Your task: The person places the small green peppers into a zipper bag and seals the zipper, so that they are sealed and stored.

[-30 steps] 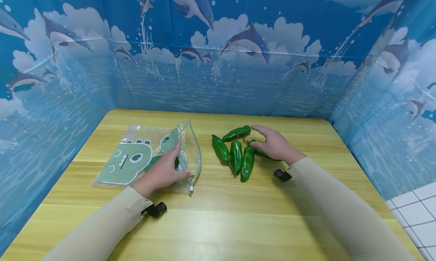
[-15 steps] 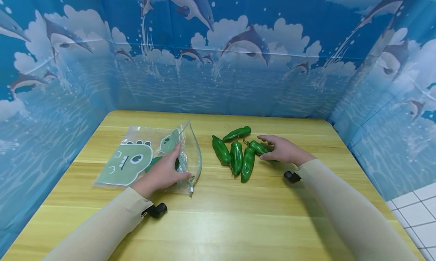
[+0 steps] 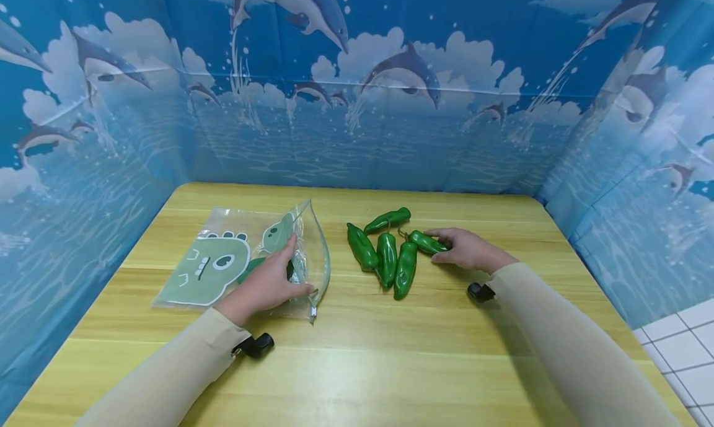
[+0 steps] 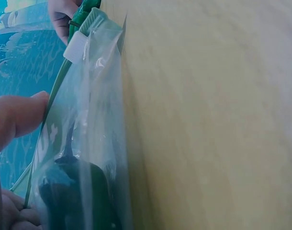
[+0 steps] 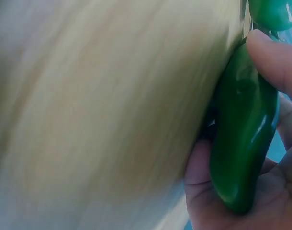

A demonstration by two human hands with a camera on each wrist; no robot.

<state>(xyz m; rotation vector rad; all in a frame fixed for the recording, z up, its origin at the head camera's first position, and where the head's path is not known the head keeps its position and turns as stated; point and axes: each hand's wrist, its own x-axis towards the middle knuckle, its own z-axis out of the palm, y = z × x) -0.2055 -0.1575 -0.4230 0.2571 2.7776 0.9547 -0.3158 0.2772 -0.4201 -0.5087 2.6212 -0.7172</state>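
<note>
Right hand clamped on a pepper, left hand spread at the bag's mouth

The right forearm slants in from the lower right, and the right hand (image 3: 467, 250) lies low over the table (image 3: 357, 371). Its thumb presses one side of the held pepper (image 3: 427, 243) and its fingers curl behind the other. That pepper lies at the right end of a cluster, beside four other peppers (image 3: 387, 259).

The left forearm reaches in from the lower left. The left hand (image 3: 264, 289) rests on the bag (image 3: 184, 281), thumb and forefinger well apart, the thumb touching the rim by the slider (image 3: 313, 313).

The peppers are glossy, dark green and tapered, with slight bends and thin stems. The bag is clear, wrinkled plastic printed with pale green cartoon shapes; its mouth gapes, and a bagged pepper (image 4: 79, 196) shows through the film. The table has yellowish wood grain.
</note>
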